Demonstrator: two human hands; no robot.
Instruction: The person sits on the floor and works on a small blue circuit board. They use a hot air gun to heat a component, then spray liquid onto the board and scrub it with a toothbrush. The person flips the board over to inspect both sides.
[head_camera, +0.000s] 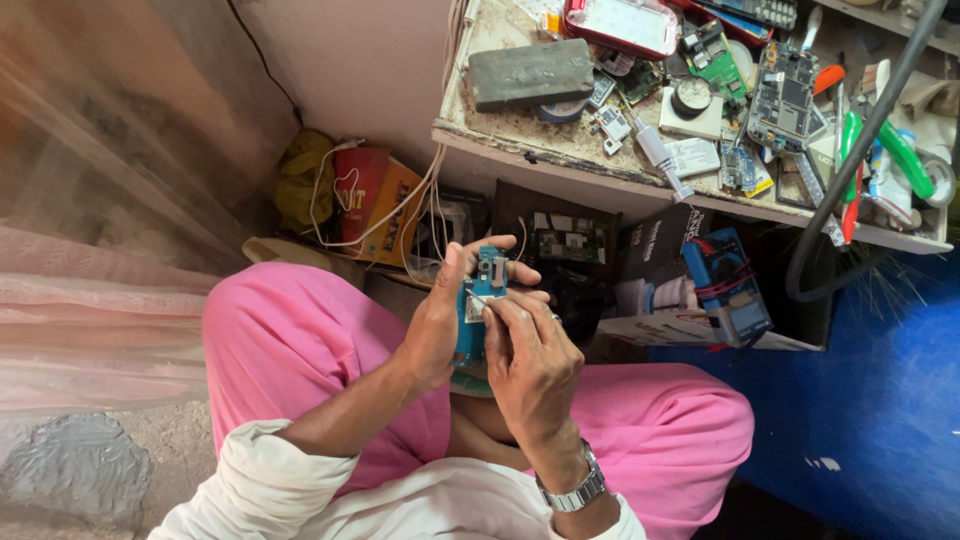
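The left hand (437, 320) grips a blue circuit board (478, 305); the right hand (530, 355) pinches a thin tool (480, 300) against it.

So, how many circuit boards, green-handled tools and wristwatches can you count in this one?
Circuit boards: 3 (blue board held by the left hand and worked on by the right hand; a green board and a grey board on the bench)
Green-handled tools: 2 ()
Wristwatches: 1
Total: 6
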